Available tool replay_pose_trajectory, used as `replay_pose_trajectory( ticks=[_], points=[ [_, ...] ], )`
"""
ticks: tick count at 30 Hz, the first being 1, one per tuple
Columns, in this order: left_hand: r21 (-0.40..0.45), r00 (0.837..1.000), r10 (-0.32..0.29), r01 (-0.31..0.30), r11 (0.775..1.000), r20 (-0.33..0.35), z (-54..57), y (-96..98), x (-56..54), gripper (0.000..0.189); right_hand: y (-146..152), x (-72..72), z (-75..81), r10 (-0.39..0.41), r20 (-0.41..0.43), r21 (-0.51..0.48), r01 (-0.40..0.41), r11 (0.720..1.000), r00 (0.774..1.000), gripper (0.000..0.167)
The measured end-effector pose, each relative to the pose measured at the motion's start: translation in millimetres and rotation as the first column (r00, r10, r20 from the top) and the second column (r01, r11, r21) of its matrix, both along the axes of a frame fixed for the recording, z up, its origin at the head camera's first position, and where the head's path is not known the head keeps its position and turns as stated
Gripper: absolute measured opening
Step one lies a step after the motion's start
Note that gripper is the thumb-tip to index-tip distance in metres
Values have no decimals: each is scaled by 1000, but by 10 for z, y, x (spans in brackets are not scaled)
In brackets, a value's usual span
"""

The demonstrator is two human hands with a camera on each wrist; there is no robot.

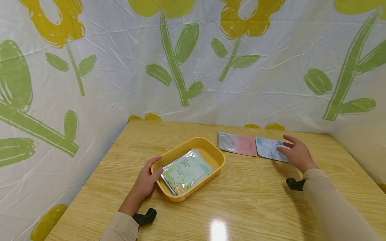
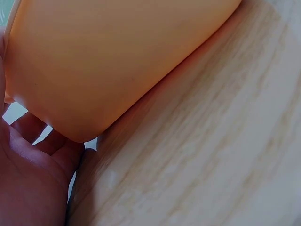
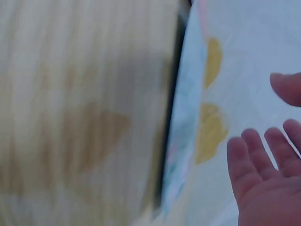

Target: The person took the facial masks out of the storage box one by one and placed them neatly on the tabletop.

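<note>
My left hand point(image 1: 144, 180) grips the left end of a yellow plastic tray point(image 1: 212, 154), thumb over the rim and fingers along the outer wall. In the left wrist view the tray's side point(image 2: 103, 61) fills the upper part, with fingers beneath its corner. A green-and-white facial mask packet point(image 1: 187, 171) lies in the tray on what looks like another packet. Over the right end of a light-blue packet point(image 1: 266, 147) hovers my right hand point(image 1: 297, 155). The right wrist view shows its fingers point(image 3: 240, 160) extended, apart from the packet and holding nothing.
A pink-and-silver packet point(image 1: 236, 144) lies left of the blue one, near the back of the wooden table point(image 1: 256, 207). A flower-printed cloth point(image 1: 120, 73) hangs behind the table and along its sides.
</note>
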State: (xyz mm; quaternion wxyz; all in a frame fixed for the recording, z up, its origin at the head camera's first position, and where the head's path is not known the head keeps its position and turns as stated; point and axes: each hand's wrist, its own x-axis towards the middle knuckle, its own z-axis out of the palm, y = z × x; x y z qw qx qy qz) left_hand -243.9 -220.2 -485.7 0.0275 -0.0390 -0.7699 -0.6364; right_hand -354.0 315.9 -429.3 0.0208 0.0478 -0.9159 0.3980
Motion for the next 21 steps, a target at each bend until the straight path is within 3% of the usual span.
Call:
replay_pose_trajectory(
  ticks=[8,15,21],
  points=[
    [4,1000,-3,3,1000,2,-4,6,-4,48,-353,67,153,187,-22,-123,-188,975,982,71],
    [-2,1000,-3,3,1000,0,10,2,-5,48,-734,156,249,317,-89,-278,-329,903,944,59],
    [1,1000,-7,7,1000,-1,6,-6,-4,48,-1069,214,316,398,-94,-321,-406,856,913,51]
  ],
)
